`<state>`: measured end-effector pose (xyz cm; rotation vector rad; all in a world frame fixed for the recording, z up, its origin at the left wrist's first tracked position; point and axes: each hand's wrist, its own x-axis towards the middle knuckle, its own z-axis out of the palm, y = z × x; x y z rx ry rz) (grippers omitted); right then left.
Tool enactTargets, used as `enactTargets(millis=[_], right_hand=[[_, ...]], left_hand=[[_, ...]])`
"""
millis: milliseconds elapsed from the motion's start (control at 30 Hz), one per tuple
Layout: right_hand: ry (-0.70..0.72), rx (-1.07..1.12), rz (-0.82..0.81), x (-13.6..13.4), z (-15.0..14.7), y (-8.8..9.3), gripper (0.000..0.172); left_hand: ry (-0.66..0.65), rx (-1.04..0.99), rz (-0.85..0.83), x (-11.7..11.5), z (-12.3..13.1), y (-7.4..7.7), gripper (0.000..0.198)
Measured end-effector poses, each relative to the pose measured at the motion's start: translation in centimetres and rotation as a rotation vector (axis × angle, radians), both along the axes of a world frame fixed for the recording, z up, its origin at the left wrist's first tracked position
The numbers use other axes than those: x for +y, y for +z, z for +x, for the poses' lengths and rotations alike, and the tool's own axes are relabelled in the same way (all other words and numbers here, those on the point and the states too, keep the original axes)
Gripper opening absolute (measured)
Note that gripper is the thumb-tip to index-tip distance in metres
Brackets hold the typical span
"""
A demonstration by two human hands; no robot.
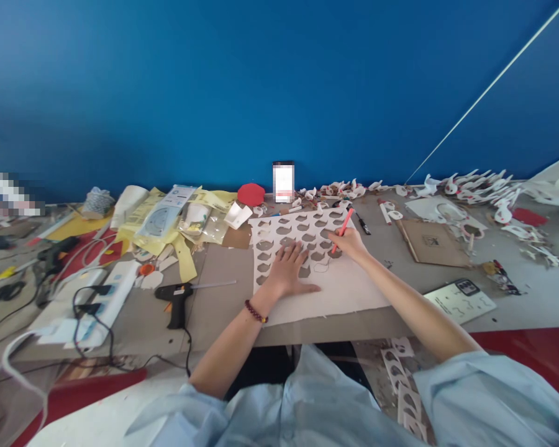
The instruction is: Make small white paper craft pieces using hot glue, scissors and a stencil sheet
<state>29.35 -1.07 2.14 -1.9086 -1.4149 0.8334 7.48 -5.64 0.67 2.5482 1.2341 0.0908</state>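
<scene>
A large white sheet (340, 292) lies on the table in front of me, with rows of whale-like or leaf-like holes cut through its upper part. My left hand (286, 273) rests flat on the sheet, fingers spread over some of the holes, a beaded bracelet on the wrist. My right hand (349, 242) is closed round a red pen (345, 223), its tip down near the lower right holes. Just left of that tip, a thin drawn outline (321, 268) shows on the uncut paper.
A black glue gun (179, 301) with its cord lies left of the sheet, near a white power strip (109, 304). A phone (283, 183) stands against the blue wall. To the right are a brown cardboard piece (431, 242), another phone (461, 300) and many white paper cut-outs (475, 186).
</scene>
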Motion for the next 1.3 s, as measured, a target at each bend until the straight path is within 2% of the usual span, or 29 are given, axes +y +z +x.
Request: enactTargets(millis=[300, 833, 1067, 1300], right_hand=[[0.001, -0.034, -0.025, 0.5, 0.0, 0.1, 0.024], [0.012, -0.068, 0.015, 1.4, 0.4, -0.5, 0.028], [-0.015, -0.066, 0.021, 1.5, 0.4, -0.9, 0.028], [-0.067, -0.032, 0.056, 1.8, 1.0, -1.3, 0.027]], left_hand=[[0.002, -0.014, 0.005, 0.1, 0.0, -0.4, 0.108], [0.006, 0.005, -0.020, -0.1, 0.0, 0.3, 0.109], [0.006, -0.018, 0.004, -0.1, 0.0, -0.2, 0.106], [0.005, -0.011, -0.010, -0.1, 0.0, 0.3, 0.108]])
